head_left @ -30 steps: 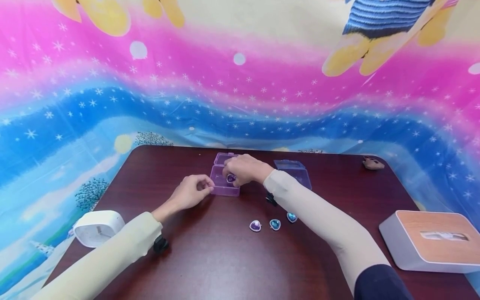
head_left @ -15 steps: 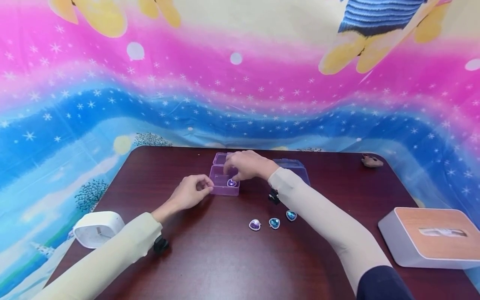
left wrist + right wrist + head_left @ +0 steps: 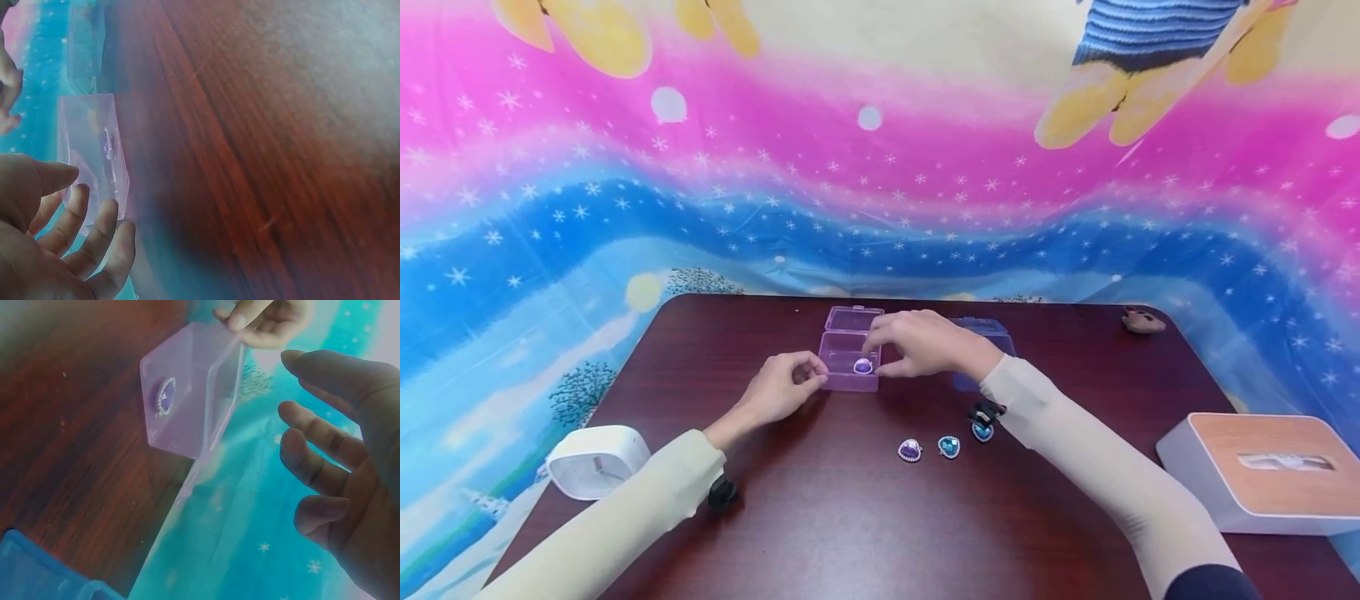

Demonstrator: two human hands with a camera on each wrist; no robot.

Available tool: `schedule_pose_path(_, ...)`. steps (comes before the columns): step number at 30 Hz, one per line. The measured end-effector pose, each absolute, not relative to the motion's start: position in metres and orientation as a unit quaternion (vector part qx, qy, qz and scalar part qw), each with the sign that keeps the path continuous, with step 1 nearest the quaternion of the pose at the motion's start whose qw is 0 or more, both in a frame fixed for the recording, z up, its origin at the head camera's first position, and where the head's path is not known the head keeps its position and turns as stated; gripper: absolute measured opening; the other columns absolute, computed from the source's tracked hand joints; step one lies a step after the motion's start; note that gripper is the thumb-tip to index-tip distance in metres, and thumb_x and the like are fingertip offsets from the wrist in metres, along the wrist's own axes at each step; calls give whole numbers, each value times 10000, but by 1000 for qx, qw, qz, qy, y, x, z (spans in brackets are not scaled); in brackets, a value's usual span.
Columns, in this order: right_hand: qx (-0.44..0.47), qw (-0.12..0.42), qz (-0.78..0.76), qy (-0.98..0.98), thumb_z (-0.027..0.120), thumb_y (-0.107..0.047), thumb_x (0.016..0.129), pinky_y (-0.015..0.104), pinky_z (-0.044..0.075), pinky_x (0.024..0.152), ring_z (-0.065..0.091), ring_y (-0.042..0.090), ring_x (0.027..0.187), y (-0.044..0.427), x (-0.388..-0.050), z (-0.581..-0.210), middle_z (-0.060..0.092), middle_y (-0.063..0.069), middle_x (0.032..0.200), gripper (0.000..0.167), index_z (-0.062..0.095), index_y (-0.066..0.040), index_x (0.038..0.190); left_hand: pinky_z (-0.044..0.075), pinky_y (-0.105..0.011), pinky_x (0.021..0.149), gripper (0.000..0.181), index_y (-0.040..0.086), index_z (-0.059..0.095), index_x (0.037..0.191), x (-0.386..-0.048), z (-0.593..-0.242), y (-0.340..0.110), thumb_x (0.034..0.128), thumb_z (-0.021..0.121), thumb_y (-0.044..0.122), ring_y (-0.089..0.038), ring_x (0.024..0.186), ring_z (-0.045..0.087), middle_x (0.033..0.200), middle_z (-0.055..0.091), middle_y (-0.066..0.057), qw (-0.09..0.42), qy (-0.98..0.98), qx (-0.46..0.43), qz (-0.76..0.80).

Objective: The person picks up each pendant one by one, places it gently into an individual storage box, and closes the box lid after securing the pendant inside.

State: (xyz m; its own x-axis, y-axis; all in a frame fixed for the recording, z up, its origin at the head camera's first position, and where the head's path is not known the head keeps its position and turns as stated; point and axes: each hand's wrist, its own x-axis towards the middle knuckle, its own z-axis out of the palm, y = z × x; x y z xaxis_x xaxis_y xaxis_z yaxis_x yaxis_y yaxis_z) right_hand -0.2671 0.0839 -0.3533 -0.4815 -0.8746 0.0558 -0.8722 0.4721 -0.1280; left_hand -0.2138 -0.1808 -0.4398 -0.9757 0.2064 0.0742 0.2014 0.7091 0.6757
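At the left of the counter (image 3: 805, 525) stands a white round-cornered object (image 3: 597, 477), taking no part in the work. Next in order, the left hand (image 3: 772, 387) is at the near left corner of the pink box (image 3: 850, 382); its grip appears clamped on the box edge between thumb and forefinger, presumably to steady it. The box lies with its lid raised at the back. Inside, toward the right wall, rests one purple gem (image 3: 862, 367), bordered in small pale beads. In front of the box, somewhat to the right, a loose purple gem (image 3: 910, 451) lies on the counter. The right hand (image 3: 922, 343) is held just beside the pink box's right side, grip apart and carrying nothing. Further right are a near blue gem (image 3: 948, 447) and a far blue gem (image 3: 982, 430), the latter partly covered by a black wrist device (image 3: 987, 412). The blue box (image 3: 1001, 340) is largely hidden by the right hand; its contents cannot be determined. Finding: the step in hand is judged to be placing gems by colour, one purple piece being housed. The next move would call for the right hand to reach the loose purple gem and pinch its rim.
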Motion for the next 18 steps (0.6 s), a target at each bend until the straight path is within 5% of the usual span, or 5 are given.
schedule_pose_path(13,-494,77,-90,862,798,-384,888,235,502,672,555,-22,656,116,-220,-362,755,-92,1080,309,765,-252,1165,473,-311,723,50,176,749,998,-215,-443,-182,976,713,203,-151,735,570,816,684,14,2,922,131,365)
schedule_pose_path(18,-473,87,-68,874,814,-411,863,296,524,726,626,62,771,123,-206,-379,759,-49,1051,313,777,-248,1127,466,-321,736,59,164,753,1006,-215,-439,-183,972,718,196,-160,746,568,826,691,9,-1,923,132,362)
